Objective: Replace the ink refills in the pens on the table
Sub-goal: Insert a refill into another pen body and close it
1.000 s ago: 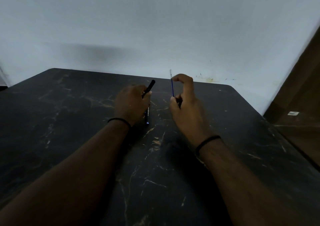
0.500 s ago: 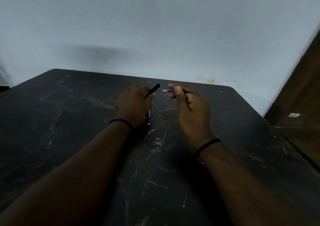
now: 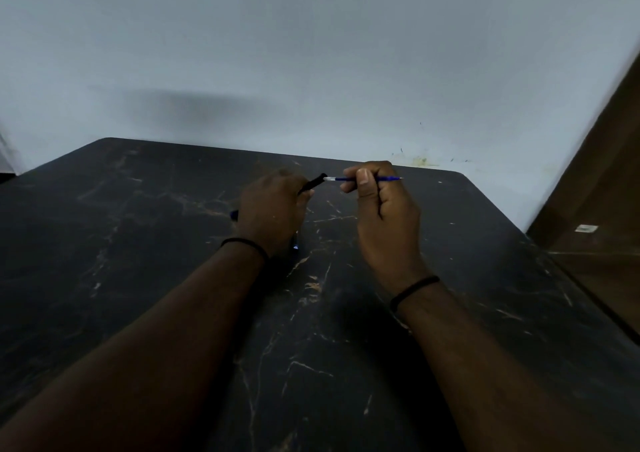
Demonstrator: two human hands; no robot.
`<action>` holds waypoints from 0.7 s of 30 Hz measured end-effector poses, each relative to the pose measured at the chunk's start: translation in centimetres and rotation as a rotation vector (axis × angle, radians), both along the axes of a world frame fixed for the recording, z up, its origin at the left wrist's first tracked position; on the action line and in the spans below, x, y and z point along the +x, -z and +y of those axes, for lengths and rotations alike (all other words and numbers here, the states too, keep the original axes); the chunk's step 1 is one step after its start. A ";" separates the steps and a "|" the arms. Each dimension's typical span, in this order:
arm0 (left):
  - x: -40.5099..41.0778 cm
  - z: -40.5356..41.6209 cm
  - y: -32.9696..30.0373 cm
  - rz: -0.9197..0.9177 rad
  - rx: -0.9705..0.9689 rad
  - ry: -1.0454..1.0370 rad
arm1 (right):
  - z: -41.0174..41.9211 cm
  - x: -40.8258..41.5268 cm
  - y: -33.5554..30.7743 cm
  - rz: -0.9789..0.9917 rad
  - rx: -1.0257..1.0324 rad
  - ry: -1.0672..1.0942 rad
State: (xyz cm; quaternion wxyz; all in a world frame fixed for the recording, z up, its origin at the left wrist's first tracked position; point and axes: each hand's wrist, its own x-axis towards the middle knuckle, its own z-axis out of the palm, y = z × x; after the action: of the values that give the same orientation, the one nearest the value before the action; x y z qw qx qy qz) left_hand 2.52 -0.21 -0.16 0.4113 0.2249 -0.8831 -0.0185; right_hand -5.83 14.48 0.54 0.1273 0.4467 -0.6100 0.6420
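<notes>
Refill insertion: above the worktop (image 3: 138, 230), the left hand (image 3: 272, 211) grips the pen barrel (image 3: 312, 184); right hand (image 3: 382, 216) fingers (image 3: 363, 178) pinch the blue refill (image 3: 360, 178), its white end at the barrel mouth. Next requires coaxial alignment.

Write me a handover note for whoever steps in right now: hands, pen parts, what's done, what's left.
Left hand: closed around the black pen barrel, open end pointing right, held above the table.
Right hand: pinching the blue refill, held level, its white end just at the barrel's mouth, writing tip pointing right.
A small blue part shows at the left hand's outer edge, another bluish bit below its wrist; too dark to identify either.
Done: refill lined up with the barrel.
Left: slide the refill in and close the pen. No other pens are visible.
</notes>
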 end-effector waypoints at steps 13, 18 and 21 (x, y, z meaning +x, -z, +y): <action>0.1 1.0 -1.0 -0.124 -0.127 0.108 | 0.2 -0.3 0.2 -0.025 0.066 0.066; 0.2 1.4 -1.1 -0.067 -0.078 0.139 | 0.3 -0.9 0.5 -0.025 0.125 0.030; 0.2 1.6 -1.0 -0.037 -0.029 0.201 | 0.2 -1.2 0.7 -0.005 0.194 0.011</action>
State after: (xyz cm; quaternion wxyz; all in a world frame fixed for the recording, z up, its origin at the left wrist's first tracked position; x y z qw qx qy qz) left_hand 2.77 1.40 0.87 0.3940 0.1296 -0.9089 -0.0424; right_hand -7.00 14.64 -0.15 0.0852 0.4519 -0.6719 0.5806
